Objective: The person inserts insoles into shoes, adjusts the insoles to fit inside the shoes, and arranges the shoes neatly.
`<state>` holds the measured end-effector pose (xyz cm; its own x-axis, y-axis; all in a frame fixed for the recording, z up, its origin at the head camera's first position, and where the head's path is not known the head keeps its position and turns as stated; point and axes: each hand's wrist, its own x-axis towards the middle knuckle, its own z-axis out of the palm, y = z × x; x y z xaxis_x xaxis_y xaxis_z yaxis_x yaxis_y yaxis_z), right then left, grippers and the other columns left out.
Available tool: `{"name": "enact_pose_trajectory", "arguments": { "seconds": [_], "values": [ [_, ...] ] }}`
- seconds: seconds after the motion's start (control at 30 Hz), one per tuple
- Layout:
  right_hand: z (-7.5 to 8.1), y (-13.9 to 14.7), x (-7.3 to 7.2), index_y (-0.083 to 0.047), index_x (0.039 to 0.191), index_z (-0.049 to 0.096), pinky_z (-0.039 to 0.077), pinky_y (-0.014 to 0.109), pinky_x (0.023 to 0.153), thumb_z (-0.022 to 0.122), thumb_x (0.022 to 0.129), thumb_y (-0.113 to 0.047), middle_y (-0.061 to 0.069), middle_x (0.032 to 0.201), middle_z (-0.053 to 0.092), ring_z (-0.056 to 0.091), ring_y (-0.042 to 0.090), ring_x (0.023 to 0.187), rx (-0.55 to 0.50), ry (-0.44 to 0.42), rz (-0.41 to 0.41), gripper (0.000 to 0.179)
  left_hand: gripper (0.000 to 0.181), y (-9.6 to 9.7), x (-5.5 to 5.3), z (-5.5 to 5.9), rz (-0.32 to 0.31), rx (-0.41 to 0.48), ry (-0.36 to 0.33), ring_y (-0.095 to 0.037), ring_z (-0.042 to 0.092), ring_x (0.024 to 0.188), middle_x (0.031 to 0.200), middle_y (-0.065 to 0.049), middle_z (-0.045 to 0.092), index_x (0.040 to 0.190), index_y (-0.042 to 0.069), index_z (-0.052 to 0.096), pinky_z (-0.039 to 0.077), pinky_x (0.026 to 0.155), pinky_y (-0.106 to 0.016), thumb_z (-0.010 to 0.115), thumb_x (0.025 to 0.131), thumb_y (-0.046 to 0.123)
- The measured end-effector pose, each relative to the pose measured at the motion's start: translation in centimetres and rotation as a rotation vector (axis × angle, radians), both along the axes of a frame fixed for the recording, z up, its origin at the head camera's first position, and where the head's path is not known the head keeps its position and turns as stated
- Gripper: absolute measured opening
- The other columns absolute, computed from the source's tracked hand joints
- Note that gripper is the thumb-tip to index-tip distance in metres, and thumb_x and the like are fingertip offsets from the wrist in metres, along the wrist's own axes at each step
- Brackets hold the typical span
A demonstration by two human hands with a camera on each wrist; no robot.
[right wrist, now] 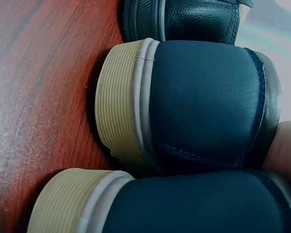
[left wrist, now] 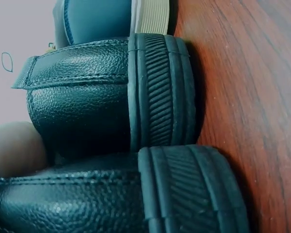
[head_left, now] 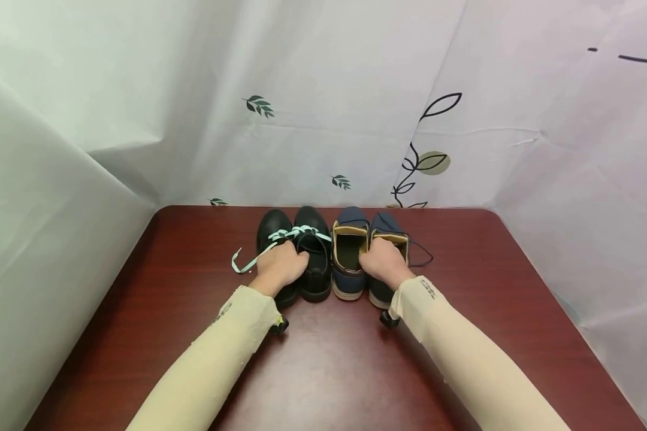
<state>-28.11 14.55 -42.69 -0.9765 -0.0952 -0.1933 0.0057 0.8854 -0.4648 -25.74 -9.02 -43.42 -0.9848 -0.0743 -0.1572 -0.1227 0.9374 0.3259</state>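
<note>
A pair of black leather shoes [head_left: 313, 281] with pale mint laces stands on the table, toes toward the back wall. My left hand [head_left: 283, 263] grips them where their inner sides meet, its thumb [left wrist: 19, 148] at the collar in the left wrist view; the other fingertips are hidden. Right beside them stands a pair of navy blue shoes [head_left: 348, 281] with tan lining and pale ribbed soles [right wrist: 119, 102]. My right hand [head_left: 385, 261] holds this pair at its adjoining sides, its fingertips hidden inside the openings. Soles of both pairs rest on the table.
The dark red wooden table [head_left: 334, 371] carries both pairs near its back edge. A loose mint lace [head_left: 236, 263] trails left and a dark lace [head_left: 428, 254] loops right. White leaf-printed sheeting [head_left: 313, 149] hangs behind and along both sides.
</note>
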Motion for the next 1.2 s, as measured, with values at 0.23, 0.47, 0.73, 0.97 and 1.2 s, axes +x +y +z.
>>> {"name": "enact_pose_trajectory", "arguments": {
  "seconds": [0.23, 0.47, 0.73, 0.97, 1.2],
  "values": [
    [-0.1, 0.0, 0.1, -0.014, 0.064, 0.050, 0.040, 0.034, 0.053, 0.050, 0.091, -0.020, 0.002, 0.060, 0.044, 0.052, 0.024, 0.054, 0.008, 0.016, -0.002, 0.027, 0.045, 0.1, -0.2, -0.3, -0.003, 0.011, -0.007, -0.027, 0.063, 0.085, 0.109, -0.011, 0.068, 0.105, 0.009, 0.063, 0.048, 0.069, -0.042, 0.039, 0.098, 0.047],
    [-0.5, -0.3, 0.2, -0.014, 0.064, 0.051, 0.041, 0.034, 0.052, 0.050, 0.093, -0.024, 0.002, 0.060, 0.047, 0.054, 0.024, 0.053, 0.019, 0.013, -0.008, 0.030, 0.042, -0.4, -0.1, -0.3, 0.008, 0.028, -0.006, -0.025, 0.061, 0.078, 0.093, -0.008, 0.066, 0.090, 0.012, 0.062, 0.046, 0.065, -0.041, 0.040, 0.097, 0.047],
    [-0.3, 0.3, 0.5, -0.015, 0.065, 0.054, 0.041, 0.035, 0.054, 0.045, 0.099, -0.035, 0.002, 0.060, 0.048, 0.051, 0.021, 0.053, 0.038, -0.017, 0.050, 0.040, 0.041, -1.1, 1.0, -0.5, -0.034, 0.113, 0.053, -0.022, 0.055, 0.068, 0.075, -0.003, 0.056, 0.079, 0.014, 0.055, 0.039, 0.061, -0.038, 0.044, 0.097, 0.049],
    [1.2, 2.0, 1.6, -0.016, 0.075, 0.059, 0.041, 0.034, 0.053, 0.050, 0.101, -0.043, 0.000, 0.062, 0.052, 0.051, 0.018, 0.053, 0.056, 0.112, 0.133, 0.039, 0.037, -1.9, 2.6, -0.3, -0.112, 0.130, 0.223, -0.018, 0.051, 0.058, 0.060, 0.002, 0.054, 0.066, 0.018, 0.059, 0.038, 0.064, -0.037, 0.048, 0.096, 0.037],
    [3.2, 4.4, 1.9, -0.017, 0.096, 0.071, 0.047, 0.039, 0.062, 0.052, 0.101, -0.038, 0.001, 0.079, 0.066, 0.058, 0.021, 0.064, 0.038, 0.472, 0.145, 0.028, 0.025, -3.8, 2.8, 1.1, -0.116, 0.204, 0.254, -0.018, 0.048, 0.058, 0.065, 0.002, 0.054, 0.075, 0.020, 0.060, 0.037, 0.057, -0.033, 0.047, 0.094, 0.029]
  ]
}}
